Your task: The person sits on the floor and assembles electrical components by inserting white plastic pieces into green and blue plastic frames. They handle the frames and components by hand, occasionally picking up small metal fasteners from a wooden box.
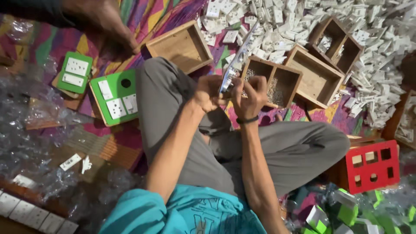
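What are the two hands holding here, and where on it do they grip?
Both the left hand and right hand grip the near end of a white panel; the exact finger hold cannot be told.

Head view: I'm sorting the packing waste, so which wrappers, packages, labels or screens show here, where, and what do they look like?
Clear plastic wrappers: crumpled, transparent heap on the floor at left.
More clear wrappers: lower right, among green and white pieces.
Labels, signs, screens: none visible.
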